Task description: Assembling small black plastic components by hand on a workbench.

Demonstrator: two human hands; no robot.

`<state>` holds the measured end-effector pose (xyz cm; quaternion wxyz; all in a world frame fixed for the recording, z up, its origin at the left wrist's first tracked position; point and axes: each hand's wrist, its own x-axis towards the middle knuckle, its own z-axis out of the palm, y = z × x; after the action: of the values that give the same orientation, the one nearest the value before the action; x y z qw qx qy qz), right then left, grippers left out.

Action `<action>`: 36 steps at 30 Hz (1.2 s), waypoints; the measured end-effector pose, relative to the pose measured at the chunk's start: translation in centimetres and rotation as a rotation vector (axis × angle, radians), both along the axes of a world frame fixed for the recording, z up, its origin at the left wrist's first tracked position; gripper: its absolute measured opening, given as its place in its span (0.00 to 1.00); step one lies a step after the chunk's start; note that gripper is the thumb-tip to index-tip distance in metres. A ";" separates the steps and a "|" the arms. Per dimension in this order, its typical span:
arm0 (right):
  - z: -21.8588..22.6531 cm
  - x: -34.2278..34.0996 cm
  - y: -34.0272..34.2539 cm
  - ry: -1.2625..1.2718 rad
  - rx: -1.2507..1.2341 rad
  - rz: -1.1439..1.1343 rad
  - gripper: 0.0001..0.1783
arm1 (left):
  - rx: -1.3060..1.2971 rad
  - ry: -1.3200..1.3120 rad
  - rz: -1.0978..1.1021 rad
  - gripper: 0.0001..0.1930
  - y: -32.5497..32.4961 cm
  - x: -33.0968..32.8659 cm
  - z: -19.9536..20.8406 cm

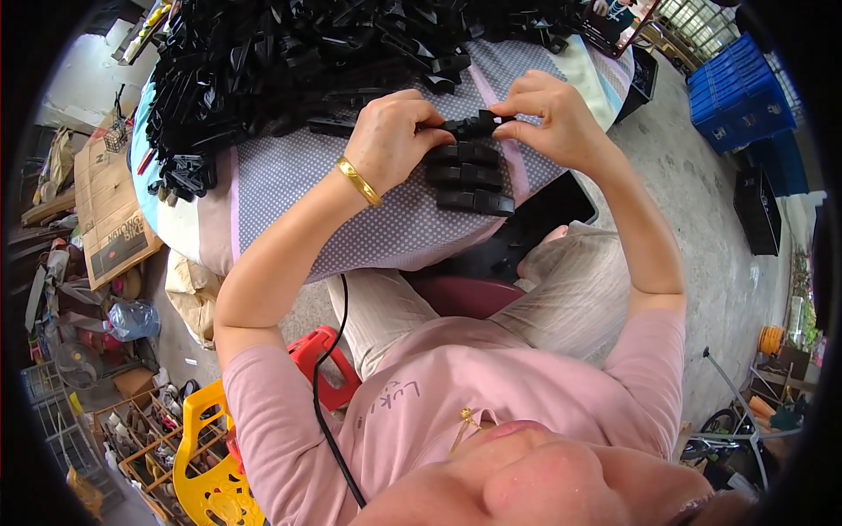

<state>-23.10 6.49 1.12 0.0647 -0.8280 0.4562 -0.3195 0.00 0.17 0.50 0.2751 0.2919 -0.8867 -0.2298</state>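
Between both hands is a small black plastic piece, held just above a short stack of similar pieces. My left hand, with a gold bracelet on its wrist, pinches the piece's left end between thumb and fingers. At the other end, my right hand pinches it the same way. Nearer to me, several black plastic pieces lie side by side in a neat column on the dotted cloth. A large heap of loose black plastic parts covers the far side of the table.
A device with a lit screen stands at the far right of the table. Below the table's right edge sits a black tray. Blue crates stand on the floor to the right; a cardboard box leans at the left.
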 end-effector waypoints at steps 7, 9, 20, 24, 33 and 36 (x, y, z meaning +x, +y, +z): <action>-0.9 -1.0 -1.4 -0.035 -0.058 0.095 0.15 | 0.018 0.023 -0.006 0.08 0.3 -0.1 -0.3; -0.8 -1.0 -1.4 -0.034 -0.039 0.108 0.15 | -0.012 0.024 -0.006 0.08 0.3 0.0 -0.2; -1.9 0.9 -1.0 -0.133 -0.011 0.107 0.13 | 0.019 0.048 -0.028 0.08 0.4 -0.4 -0.2; -1.7 0.9 -1.4 -0.247 0.100 0.143 0.13 | 0.015 0.037 -0.033 0.09 0.2 -0.1 0.1; -0.9 0.6 -3.6 -0.265 0.266 0.072 0.11 | -0.185 -0.440 0.138 0.19 -3.1 6.8 6.0; -2.1 1.6 -5.6 -0.006 -0.373 -0.125 0.17 | -0.132 -0.628 0.160 0.15 -3.3 6.0 5.0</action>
<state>-21.45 0.91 -1.02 -0.1084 -0.7947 0.4396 -0.4043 5.96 -3.14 5.51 0.0240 0.3988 -0.9155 -0.0483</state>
